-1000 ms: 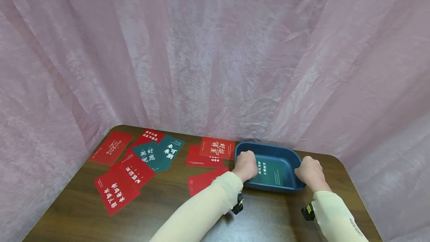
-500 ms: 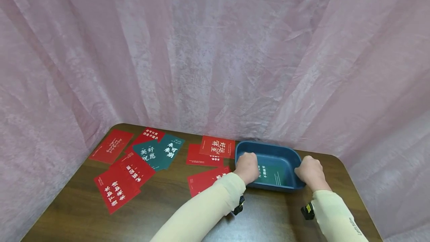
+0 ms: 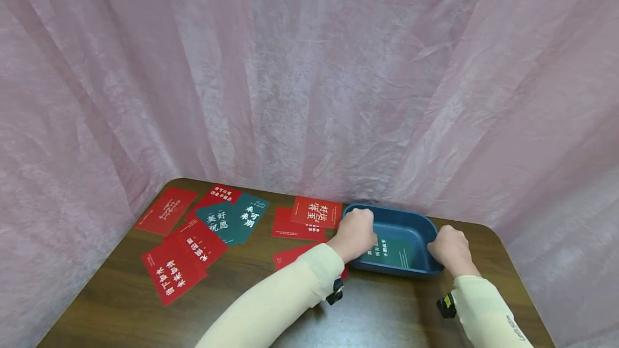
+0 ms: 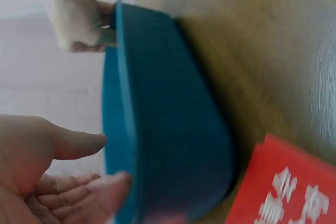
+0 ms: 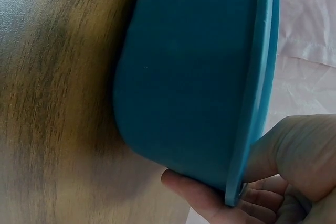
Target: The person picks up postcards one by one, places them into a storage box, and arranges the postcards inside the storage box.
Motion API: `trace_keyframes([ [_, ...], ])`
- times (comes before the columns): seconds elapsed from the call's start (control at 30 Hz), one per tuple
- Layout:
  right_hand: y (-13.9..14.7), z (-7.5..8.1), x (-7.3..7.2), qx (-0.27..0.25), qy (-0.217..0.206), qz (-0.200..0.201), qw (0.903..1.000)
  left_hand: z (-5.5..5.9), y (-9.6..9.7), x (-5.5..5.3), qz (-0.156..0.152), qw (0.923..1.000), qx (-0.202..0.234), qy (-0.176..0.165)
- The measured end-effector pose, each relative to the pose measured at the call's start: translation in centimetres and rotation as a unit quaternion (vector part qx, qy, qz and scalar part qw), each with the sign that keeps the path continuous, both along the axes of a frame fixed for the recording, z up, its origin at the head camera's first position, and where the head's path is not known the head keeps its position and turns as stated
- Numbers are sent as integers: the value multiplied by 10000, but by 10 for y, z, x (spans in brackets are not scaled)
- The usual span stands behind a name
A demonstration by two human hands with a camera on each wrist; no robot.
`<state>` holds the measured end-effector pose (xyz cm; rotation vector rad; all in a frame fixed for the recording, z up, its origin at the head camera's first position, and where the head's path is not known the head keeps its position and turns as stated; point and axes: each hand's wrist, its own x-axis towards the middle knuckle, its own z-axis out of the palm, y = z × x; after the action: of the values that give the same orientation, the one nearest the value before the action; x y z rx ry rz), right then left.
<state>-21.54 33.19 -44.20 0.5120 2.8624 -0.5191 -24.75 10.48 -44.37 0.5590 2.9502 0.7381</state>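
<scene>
Head view: blue tray (image 3: 408,226), back right of the table (image 3: 377,316), is being pinched by the right hand (image 3: 451,251); left hand (image 3: 354,234) is being held with thumb and fingers parted, so one-sided tilting is best being avoided imo

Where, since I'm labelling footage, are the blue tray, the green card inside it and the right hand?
Blue tray (image 5: 186,74), right wrist view: outer wall.
Green card (image 3: 394,254), head view: printed face.
Right hand (image 3: 451,250), head view: its back.
</scene>
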Motion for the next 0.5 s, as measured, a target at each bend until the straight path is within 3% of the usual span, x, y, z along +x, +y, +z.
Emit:
trace_keyframes([
  [0.17, 1, -3, -1, 38, 52, 5, 10000, 11, -33, -6, 170, 9989, 380, 207],
  [0.3, 0, -6, -3, 58, 90, 6, 9999, 14, -72, -14, 343, 9977, 498, 317],
  [0.5, -5, -7, -6, -4, 247, 83, 9997, 16, -150, -34, 699, 9911, 146, 1127],
])
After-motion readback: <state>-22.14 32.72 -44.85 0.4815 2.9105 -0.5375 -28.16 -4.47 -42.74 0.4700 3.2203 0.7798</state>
